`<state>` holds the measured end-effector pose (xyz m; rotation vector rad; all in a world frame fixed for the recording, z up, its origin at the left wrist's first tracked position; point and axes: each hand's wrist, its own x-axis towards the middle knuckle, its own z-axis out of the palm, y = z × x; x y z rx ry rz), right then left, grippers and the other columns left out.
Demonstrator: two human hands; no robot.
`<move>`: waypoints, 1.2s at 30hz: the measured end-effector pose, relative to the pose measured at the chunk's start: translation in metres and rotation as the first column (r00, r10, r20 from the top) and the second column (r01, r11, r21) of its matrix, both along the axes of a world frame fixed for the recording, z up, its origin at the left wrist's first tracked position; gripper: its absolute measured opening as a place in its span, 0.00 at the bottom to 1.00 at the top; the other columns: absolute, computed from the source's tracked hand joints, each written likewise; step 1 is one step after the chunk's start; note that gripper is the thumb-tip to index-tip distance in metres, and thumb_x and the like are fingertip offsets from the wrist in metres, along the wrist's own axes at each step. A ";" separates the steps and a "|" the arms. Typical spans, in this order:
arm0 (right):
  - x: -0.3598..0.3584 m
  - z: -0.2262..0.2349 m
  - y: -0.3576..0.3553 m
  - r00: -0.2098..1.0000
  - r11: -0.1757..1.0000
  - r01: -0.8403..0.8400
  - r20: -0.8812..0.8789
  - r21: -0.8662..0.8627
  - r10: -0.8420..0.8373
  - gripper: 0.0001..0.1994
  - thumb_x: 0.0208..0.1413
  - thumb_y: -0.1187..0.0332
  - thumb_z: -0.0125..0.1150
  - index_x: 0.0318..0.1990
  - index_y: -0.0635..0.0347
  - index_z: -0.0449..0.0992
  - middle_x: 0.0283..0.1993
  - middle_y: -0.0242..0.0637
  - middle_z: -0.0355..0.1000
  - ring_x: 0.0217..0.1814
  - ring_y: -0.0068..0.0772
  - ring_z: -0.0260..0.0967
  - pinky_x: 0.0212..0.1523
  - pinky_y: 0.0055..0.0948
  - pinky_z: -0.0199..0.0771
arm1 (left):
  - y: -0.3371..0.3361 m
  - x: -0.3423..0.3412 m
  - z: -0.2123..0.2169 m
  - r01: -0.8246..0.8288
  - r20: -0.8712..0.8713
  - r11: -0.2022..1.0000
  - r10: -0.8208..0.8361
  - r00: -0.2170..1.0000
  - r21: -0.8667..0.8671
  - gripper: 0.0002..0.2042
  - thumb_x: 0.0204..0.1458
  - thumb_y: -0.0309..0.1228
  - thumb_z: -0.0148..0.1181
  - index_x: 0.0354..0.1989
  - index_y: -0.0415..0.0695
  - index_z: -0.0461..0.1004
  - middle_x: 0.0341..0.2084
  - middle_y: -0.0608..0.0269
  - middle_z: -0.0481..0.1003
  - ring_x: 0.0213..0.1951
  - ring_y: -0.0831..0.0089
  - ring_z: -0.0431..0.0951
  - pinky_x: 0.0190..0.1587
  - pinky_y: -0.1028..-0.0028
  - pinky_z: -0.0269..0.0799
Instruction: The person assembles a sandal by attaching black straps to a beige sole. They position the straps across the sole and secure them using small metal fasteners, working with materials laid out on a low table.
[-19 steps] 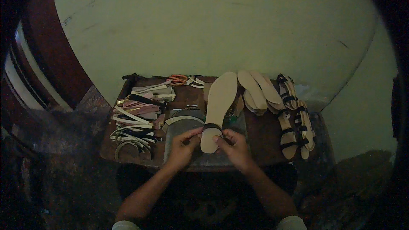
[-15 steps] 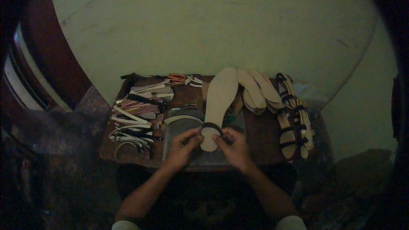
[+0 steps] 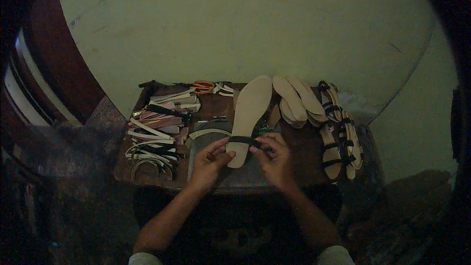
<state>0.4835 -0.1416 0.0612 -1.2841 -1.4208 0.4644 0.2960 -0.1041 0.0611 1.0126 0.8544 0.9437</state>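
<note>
A beige shoe insole (image 3: 252, 103) stands out in front of me over the work table, toe end away and heel end toward me. Across its heel part lies a black strap (image 3: 241, 140). At the left edge of the heel, my left hand (image 3: 210, 163) grips the insole, thumb on top, near the strap's left end. My right hand (image 3: 273, 156) pinches the strap's right end, which sticks out past the insole's edge. A grey board (image 3: 235, 180) lies beneath, partly hidden by the hands and insole.
Several strap pieces (image 3: 159, 118) lie heaped at the table's left, with orange-handled scissors (image 3: 203, 87) behind. Stacked insoles (image 3: 297, 100) rest right of centre. Sandals with black straps (image 3: 331, 152) line the right side. A pale wall (image 3: 245, 24) rises behind the wooden table (image 3: 304, 167).
The strap formed a loop around the heel; now it lies flatter across it, its right end drawn outward by my right hand. The insole has tilted and shifted slightly left and away.
</note>
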 end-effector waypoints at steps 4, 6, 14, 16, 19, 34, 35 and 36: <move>0.002 -0.015 0.005 0.940 0.987 -0.138 -0.326 -0.081 0.105 0.13 0.54 0.73 0.63 0.45 0.71 0.74 0.43 0.42 0.71 0.39 0.30 0.75 0.40 0.27 0.77 | -0.001 0.000 -0.004 -0.022 -0.042 0.998 0.024 0.999 0.055 0.24 0.52 0.29 0.64 0.57 0.39 0.67 0.38 0.62 0.76 0.40 0.76 0.75 0.43 0.75 0.72; 0.000 -0.015 0.004 0.896 0.975 -0.182 -0.430 -0.129 0.111 0.13 0.56 0.73 0.62 0.46 0.72 0.73 0.42 0.42 0.73 0.40 0.30 0.75 0.41 0.28 0.77 | -0.001 -0.001 -0.006 -0.039 -0.053 0.997 0.042 0.998 0.062 0.24 0.52 0.29 0.65 0.57 0.40 0.68 0.36 0.64 0.76 0.38 0.77 0.75 0.41 0.76 0.71; -0.003 -0.011 0.003 0.891 0.967 -0.179 -0.447 -0.183 0.080 0.15 0.56 0.73 0.61 0.49 0.70 0.71 0.41 0.42 0.75 0.43 0.30 0.75 0.45 0.28 0.77 | -0.004 0.000 -0.009 -0.057 -0.158 0.994 0.072 0.985 0.096 0.20 0.53 0.25 0.62 0.55 0.37 0.69 0.36 0.60 0.77 0.37 0.76 0.75 0.42 0.75 0.71; 0.000 -0.014 0.004 0.903 0.965 -0.183 -0.420 -0.190 0.088 0.16 0.55 0.73 0.62 0.49 0.69 0.71 0.42 0.42 0.75 0.45 0.31 0.74 0.47 0.29 0.75 | -0.006 0.004 -0.007 -0.064 -0.079 0.997 0.067 0.995 0.048 0.19 0.53 0.26 0.62 0.54 0.37 0.70 0.36 0.61 0.77 0.38 0.76 0.76 0.42 0.75 0.72; -0.003 -0.013 0.001 0.895 0.959 -0.199 -0.435 -0.202 0.094 0.16 0.54 0.72 0.64 0.50 0.68 0.71 0.46 0.42 0.74 0.50 0.33 0.72 0.50 0.29 0.74 | -0.005 0.005 -0.007 -0.041 0.000 0.999 0.041 0.999 0.006 0.18 0.53 0.26 0.62 0.53 0.37 0.70 0.36 0.61 0.77 0.38 0.75 0.76 0.43 0.75 0.72; -0.006 -0.011 0.001 0.825 0.940 -0.281 -0.550 -0.194 0.133 0.14 0.52 0.81 0.62 0.47 0.67 0.72 0.50 0.42 0.72 0.50 0.29 0.70 0.51 0.28 0.72 | -0.006 0.004 -0.013 -0.073 -0.082 0.995 0.078 0.994 0.069 0.19 0.51 0.26 0.65 0.51 0.36 0.70 0.36 0.62 0.75 0.38 0.76 0.76 0.41 0.76 0.72; -0.006 -0.011 0.001 0.827 0.941 -0.284 -0.543 -0.184 0.144 0.14 0.52 0.81 0.62 0.47 0.66 0.72 0.50 0.42 0.71 0.50 0.29 0.70 0.51 0.28 0.72 | -0.006 0.003 -0.015 -0.081 -0.101 0.993 0.090 0.991 0.090 0.19 0.51 0.27 0.65 0.51 0.35 0.70 0.35 0.63 0.75 0.36 0.76 0.75 0.39 0.76 0.72; -0.006 -0.012 0.001 0.831 0.942 -0.277 -0.540 -0.189 0.136 0.14 0.52 0.81 0.62 0.46 0.66 0.73 0.49 0.41 0.72 0.50 0.29 0.70 0.51 0.28 0.72 | -0.006 0.004 -0.014 -0.079 -0.133 0.991 0.093 0.987 0.105 0.20 0.50 0.27 0.66 0.51 0.35 0.70 0.33 0.64 0.74 0.35 0.77 0.75 0.38 0.77 0.71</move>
